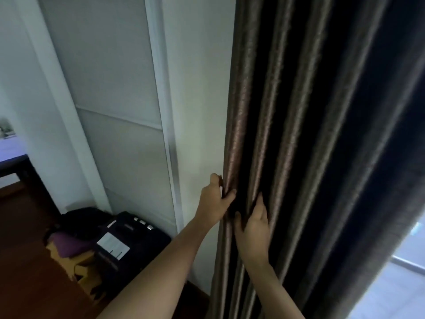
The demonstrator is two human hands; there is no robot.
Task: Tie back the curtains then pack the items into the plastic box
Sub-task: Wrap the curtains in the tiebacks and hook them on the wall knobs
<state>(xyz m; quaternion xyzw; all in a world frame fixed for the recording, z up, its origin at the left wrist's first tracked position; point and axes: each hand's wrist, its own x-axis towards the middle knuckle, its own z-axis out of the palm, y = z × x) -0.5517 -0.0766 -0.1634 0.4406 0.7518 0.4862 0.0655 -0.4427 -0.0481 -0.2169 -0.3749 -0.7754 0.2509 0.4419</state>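
A dark brown curtain hangs in deep vertical folds down the right half of the view, gathered beside a white wall. My left hand grips the curtain's left edge, thumb in front and fingers behind the outermost fold. My right hand is pushed between two folds just to the right and a little lower, fingers curled round a pleat. No tie-back and no plastic box are visible.
A white sliding wardrobe door stands left of the wall. On the wooden floor below it lie a black suitcase and a purple cloth. A dark table is at far left. Daylight shows at the bottom right.
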